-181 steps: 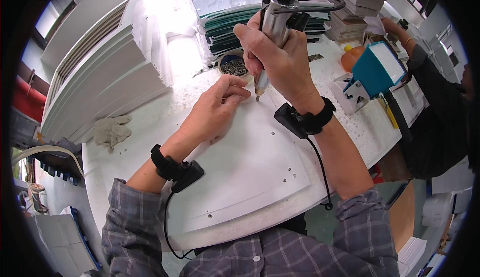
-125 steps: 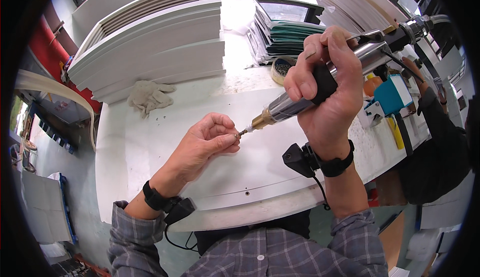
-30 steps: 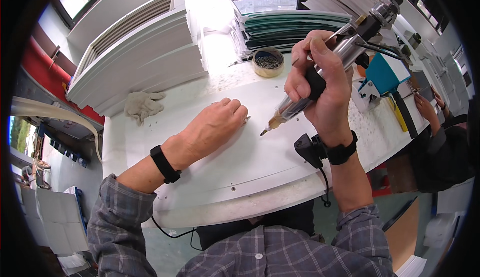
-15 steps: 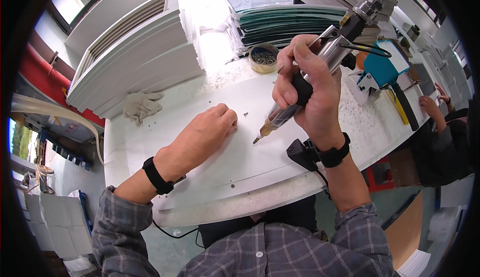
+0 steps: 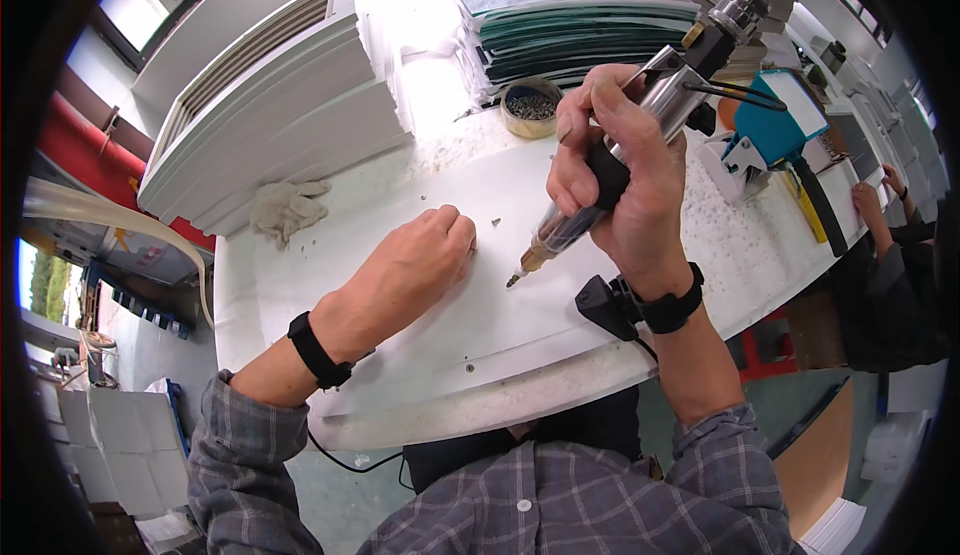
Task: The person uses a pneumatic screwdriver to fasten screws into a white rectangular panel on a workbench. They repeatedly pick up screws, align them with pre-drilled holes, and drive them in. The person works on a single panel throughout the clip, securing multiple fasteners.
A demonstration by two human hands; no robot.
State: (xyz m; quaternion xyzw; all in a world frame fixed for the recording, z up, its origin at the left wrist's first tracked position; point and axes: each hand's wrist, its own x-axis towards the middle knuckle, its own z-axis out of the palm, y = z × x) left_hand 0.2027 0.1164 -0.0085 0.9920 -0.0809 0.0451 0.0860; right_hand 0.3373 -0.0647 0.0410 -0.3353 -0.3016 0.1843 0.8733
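A silver and black air screwdriver [image 5: 672,100] is wrapped in the fingers of my right hand [image 5: 645,195]. It slants down to the left, its bit low over a white panel [image 5: 410,370] on the table; I cannot tell whether the bit touches. To the left, my left hand [image 5: 410,265] rests on the panel with its fingers curled in. Whatever those fingers hold, if anything, is hidden. A small loose screw [image 5: 495,222] lies beyond the bit, and another screw [image 5: 469,367] shows near the panel's front edge.
A round tub of screws [image 5: 531,110] stands behind the panel. Stacked white louvred frames [image 5: 290,125] rise at the left, beside a crumpled glove [image 5: 288,211]. Green-edged sheets [image 5: 570,45] are piled at the back. A teal tool [image 5: 770,125] lies right; another person's hands [image 5: 872,205] show beyond.
The whole view has shifted slightly. Both hands and the screwdriver keep nearly the same pose over the panel.
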